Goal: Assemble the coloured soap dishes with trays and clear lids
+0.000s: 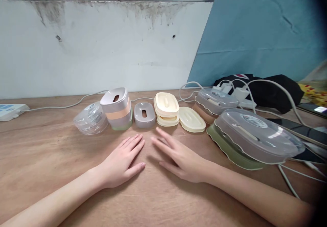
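My left hand [123,162] lies flat on the wooden table [143,206], fingers stretched out and holding nothing. Opposite it, my right hand [181,157] is open too, its fingers apart just in front of the cream lids. Beyond my fingertips stand a stack of grey, orange and green plastic pieces [118,109] with a slot on top, and a single grey slotted piece [144,115]. Right of these are a small pile of cream lids [167,104] and one cream lid [192,119] lying flat. Several clear plastic lids [91,118] are stacked at the left.
Two containers with clear lids, one green-based [255,136] and one brown-based [216,101], stand at the right. Behind them are white charger plugs [240,92], cables and a black bag [276,91]. A white device [12,112] sits far left, against a white wall [102,50].
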`<state>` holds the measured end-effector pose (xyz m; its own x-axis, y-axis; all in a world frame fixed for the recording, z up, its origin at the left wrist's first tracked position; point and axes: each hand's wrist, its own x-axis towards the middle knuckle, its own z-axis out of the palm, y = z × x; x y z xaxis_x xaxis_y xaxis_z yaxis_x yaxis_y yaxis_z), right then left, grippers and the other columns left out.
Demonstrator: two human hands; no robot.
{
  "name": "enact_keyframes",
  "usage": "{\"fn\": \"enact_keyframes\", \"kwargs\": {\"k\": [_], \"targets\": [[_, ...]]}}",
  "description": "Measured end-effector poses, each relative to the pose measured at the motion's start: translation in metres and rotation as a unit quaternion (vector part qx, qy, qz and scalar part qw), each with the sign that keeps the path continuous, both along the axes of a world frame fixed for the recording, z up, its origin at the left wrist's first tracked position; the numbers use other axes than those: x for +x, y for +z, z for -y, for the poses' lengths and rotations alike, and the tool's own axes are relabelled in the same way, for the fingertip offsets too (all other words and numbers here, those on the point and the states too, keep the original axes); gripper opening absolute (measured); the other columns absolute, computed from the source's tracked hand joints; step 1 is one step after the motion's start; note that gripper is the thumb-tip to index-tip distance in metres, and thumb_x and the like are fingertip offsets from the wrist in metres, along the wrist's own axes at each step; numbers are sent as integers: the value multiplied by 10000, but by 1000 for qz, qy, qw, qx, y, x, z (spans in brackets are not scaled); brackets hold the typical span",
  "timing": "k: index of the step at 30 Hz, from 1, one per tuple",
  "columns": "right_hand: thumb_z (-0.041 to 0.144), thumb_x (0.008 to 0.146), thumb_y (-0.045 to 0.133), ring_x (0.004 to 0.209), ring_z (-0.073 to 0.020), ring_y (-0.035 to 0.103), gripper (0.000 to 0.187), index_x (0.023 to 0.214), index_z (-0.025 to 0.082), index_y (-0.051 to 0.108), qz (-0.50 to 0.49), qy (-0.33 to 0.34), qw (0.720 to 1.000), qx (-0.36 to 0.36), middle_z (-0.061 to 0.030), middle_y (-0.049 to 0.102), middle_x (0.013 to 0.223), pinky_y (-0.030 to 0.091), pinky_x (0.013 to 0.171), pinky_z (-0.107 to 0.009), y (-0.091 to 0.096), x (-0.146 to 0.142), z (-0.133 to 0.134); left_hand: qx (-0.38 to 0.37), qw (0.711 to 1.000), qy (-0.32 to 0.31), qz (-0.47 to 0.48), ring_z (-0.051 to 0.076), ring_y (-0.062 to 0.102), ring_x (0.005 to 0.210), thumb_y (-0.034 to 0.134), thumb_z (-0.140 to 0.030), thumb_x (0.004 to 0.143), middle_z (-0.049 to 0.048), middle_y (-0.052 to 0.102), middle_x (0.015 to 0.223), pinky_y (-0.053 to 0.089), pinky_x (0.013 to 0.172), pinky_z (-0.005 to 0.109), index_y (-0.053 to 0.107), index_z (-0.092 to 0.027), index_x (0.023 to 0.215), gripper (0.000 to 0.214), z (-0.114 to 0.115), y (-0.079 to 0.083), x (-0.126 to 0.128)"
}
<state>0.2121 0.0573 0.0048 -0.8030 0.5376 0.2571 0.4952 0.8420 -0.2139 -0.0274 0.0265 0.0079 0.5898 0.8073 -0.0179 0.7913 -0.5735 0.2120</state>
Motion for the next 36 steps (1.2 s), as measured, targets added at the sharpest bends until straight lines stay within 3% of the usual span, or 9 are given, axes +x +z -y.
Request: {"fn": "enact_keyframes", "kwargs": {"k": [3, 5, 8, 10, 17, 22, 27, 31, 36], "targets": [[229, 878, 393, 1368, -314, 60, 659, 1431, 129, 47, -100, -157, 974, 127, -168, -33, 1501, 251, 1046, -506, 0, 4, -7, -1, 1000, -1, 8, 253, 146, 1362, 360, -456, 912, 133, 171, 1476, 205, 1094, 459, 240, -120, 1408, 611, -1, 0, 0], [253, 863, 399, 1356, -373, 34, 666, 1411, 58, 74, -75, -260, 946, 176, -223, 15, 1485, 216, 1029, -569, 2, 9, -14, -5, 1000, -2, 10, 261, 150, 1360, 360, -454, 912, 141, 169, 1474, 210, 1090, 470, 241, -113, 1407, 613, -1, 1, -1], [319, 855, 393, 1239, -438, 323, 563, 1300, -17, 313, 83, -351, 916, 176, -313, 380, 1317, 349, 898, -588, 4, 17, -19, -9, 1000, -2, 9, 265, 148, 1360, 355, -461, 911, 143, 167, 1475, 203, 1092, 472, 240, -106, 1407, 621, -1, 1, -1], [325, 866, 377, 977, -386, 554, 435, 1153, 18, 487, 164, -357, 905, 160, -268, 602, 1031, 448, 755, -509, 7, 18, -15, -8, 1000, -2, 10, 262, 149, 1360, 356, -457, 910, 140, 171, 1474, 202, 1094, 466, 243, -111, 1406, 616, -1, 1, 0], [203, 857, 430, 626, -269, 563, 235, 748, 114, 618, 238, -208, 925, 213, -155, 596, 696, 427, 553, -386, 18, -3, 25, -17, 1000, 1, 10, 265, 145, 1362, 350, -457, 911, 153, 172, 1474, 190, 1097, 465, 248, -77, 1400, 628, 1, 2, 0], [114, 905, 360, 619, -184, 511, 266, 824, 113, 613, 93, 61, 971, 210, -79, 573, 699, 406, 571, -325, 19, -8, 29, 4, 994, 24, 104, 255, 115, 1368, 257, -510, 923, 201, 117, 1479, 181, 1110, 419, 128, 3, 1410, 720, 1, -2, -3], [94, 919, 359, 840, -182, 552, 247, 981, 70, 597, 15, 252, 960, 120, -83, 625, 807, 444, 737, -299, 21, -8, 22, 34, 984, 25, 173, 244, 85, 1374, 164, -513, 934, 153, 83, 1497, 151, 1118, 428, 101, -69, 1426, 665, -1, -5, -7], [95, 895, 384, 989, -191, 526, 235, 1013, 128, 584, -14, 262, 962, 79, -77, 649, 929, 416, 885, -334, 19, -3, 10, 23, 986, 5, 163, 263, 151, 1361, 238, -510, 925, 169, 174, 1478, 183, 1108, 434, 139, -71, 1419, 668, -2, -3, -7], [199, 857, 443, 1149, -220, 448, 293, 1140, 133, 479, -65, 127, 990, -20, -147, 555, 1144, 388, 954, -396, 10, 5, -5, 11, 988, -7, 153, 322, 322, 1271, 569, -516, 759, 210, 372, 1371, 305, 1036, 472, 105, -60, 1419, 927, -3, 0, -4]]}}
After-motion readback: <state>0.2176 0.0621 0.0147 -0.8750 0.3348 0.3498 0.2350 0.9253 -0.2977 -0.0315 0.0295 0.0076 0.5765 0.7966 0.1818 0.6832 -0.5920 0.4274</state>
